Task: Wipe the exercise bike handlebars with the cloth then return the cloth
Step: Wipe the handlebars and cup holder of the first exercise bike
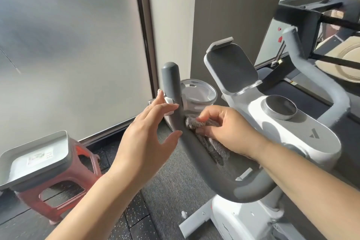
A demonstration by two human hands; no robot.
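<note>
Right hand [228,128] grip pinches the grey cloth [212,144] against the left handlebar [187,142]. Left hand [148,138] grip is slack, fingers straight, beside the bar.

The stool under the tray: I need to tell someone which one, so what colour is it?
Red; the stool shows plainly in the head view, lower left.

A frosted glass panel [68,45] in a dark frame fills the upper left, lit by daylight. At lower left a red plastic stool [58,197] carries a grey tray [39,154] on dark speckled flooring [136,220]. A treadmill [311,91] occupies the upper right.
</note>
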